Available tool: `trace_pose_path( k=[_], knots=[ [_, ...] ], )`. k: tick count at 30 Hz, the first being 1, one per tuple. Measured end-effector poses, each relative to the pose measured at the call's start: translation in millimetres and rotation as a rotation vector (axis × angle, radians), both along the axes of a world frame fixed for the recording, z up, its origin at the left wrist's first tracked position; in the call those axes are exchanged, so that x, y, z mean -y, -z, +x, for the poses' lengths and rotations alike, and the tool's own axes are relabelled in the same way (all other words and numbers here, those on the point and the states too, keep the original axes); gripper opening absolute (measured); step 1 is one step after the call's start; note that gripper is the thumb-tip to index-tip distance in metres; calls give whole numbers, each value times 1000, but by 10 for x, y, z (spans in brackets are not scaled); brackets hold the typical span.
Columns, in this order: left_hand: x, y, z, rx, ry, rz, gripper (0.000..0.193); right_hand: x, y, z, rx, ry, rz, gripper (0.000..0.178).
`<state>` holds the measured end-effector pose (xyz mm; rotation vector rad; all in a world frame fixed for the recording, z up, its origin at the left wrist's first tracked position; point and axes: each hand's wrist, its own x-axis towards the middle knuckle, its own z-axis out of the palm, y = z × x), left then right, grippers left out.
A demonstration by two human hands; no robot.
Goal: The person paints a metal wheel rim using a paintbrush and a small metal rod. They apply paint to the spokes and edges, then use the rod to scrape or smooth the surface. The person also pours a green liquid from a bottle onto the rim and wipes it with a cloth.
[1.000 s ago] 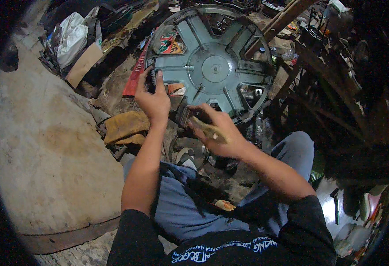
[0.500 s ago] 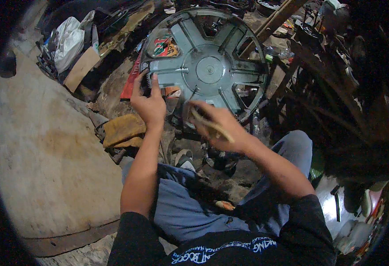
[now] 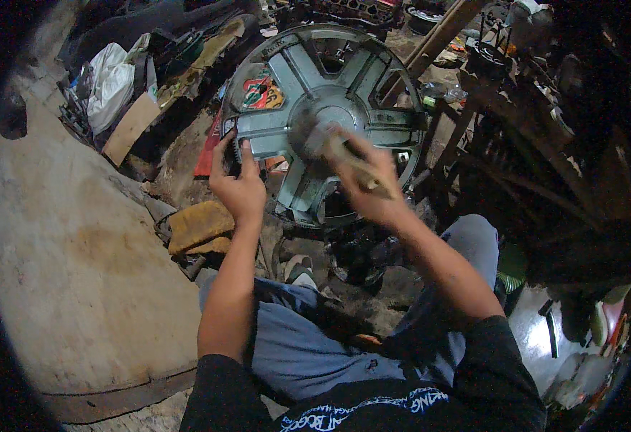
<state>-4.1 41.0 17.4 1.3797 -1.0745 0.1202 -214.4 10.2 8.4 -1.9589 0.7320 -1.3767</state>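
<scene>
On the left I see a broad pale board, flat and smooth, with a brown stain across it. Beyond its far end slump a crumpled white plastic bag and a stiff strip of cardboard. Just right of the board lies a folded mustard cloth, soft and grimy. The round wheel cover sits far of the person's knees, in the middle: hard grey-green stuff, smudged dark, with ribbed spokes, open gaps and a thin rim. To the right, rough dark wooden beams lean about, and nearer on that side a shiny pale sheet catches the light.

Now the fingers. The left hand has its thumb and fingers a little apart, pinching the left edge of the cover between them. The right hand is curled narrow around a tool with a pale flat handle, like a brush; its head is a blur over the hub, and I can't tell whether it touches there
</scene>
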Motion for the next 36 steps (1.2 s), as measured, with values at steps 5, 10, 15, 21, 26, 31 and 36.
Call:
trace_pose_path(
  k=[5,10,15,21,26,31,36],
  knots=[
    [-39,-11,-5,6,5,-27,23,91,-49,29,129,-91,244,29],
    [-99,-69,-74,16,11,-13,23,392,-113,-113,410,315,113,27],
    [-50,-68,-52,79,-62,-25,23,118,-25,-87,-21,246,-254,32],
    [-45,-46,-29,59,-52,-6,22,-272,-48,-319,-445,-138,101,44],
    [-39,-80,-81,-66,-81,114,21,-413,-131,-585,-664,-121,55,47],
    [8,-86,-56,94,-71,-12,21,-497,-248,-816,-642,-200,59,40],
    [-8,-75,-72,-21,-94,79,21,-498,-403,-1020,-711,-149,232,31]
  ],
)
